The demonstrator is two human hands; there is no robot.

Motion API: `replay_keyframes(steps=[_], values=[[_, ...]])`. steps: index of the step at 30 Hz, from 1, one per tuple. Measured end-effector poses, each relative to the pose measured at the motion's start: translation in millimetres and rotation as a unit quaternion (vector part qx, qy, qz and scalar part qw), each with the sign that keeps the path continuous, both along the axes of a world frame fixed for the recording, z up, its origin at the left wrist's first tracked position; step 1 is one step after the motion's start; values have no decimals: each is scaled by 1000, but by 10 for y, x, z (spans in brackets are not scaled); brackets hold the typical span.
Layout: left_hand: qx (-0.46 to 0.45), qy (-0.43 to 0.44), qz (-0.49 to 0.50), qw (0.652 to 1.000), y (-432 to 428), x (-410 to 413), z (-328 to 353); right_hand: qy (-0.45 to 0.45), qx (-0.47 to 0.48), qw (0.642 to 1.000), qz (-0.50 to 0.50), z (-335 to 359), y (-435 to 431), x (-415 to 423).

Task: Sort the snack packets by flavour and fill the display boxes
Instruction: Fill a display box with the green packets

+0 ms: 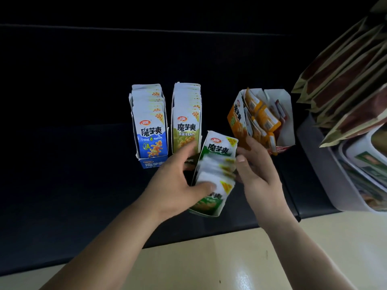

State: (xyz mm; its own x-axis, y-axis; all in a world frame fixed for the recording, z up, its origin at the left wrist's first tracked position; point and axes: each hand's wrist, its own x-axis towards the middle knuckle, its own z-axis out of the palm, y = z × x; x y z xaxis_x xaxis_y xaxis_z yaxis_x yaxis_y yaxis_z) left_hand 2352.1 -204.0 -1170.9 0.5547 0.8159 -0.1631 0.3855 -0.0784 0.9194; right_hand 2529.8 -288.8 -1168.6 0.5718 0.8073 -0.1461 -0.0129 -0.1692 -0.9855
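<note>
Head view: left hand (173,181) grips tilted green box (209,208) of packets (217,170); right hand (257,170), relaxed, touches it.

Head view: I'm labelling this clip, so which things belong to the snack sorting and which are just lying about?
In the job: green display box, gripped by the left hand, right hand beside it; blue display box; olive display box; orange display box.
Lying about: brown bags; grey tub.
</note>
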Motion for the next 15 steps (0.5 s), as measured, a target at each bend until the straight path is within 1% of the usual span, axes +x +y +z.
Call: replay_keyframes(steps=[1, 2, 5, 7, 10, 13, 15], values=[[16, 7, 24, 1000, 3, 44, -43, 22, -3, 1000, -9, -12, -10, -11], [31, 18, 45, 998, -2, 79, -79, 25, -11, 1000, -12, -18, -27, -21], [44, 28, 69, 996, -80, 69, -168, -20, -50, 999, -9, -67, -100, -52], [31, 33, 61, 997, -143, 1, -182, -49, -73, 996, -8, -129, -149, -89], [12, 56, 6, 998, -188, -85, -195, -82, -120, 989, 27, -171, -193, -165], [-23, 32, -34, 999, -217, -58, -202, -128, -184, 970, 99, -97, -197, -202], [-33, 9, -26, 999, -215, 46, -234, -158, -227, 951, 136, -26, -153, -142]])
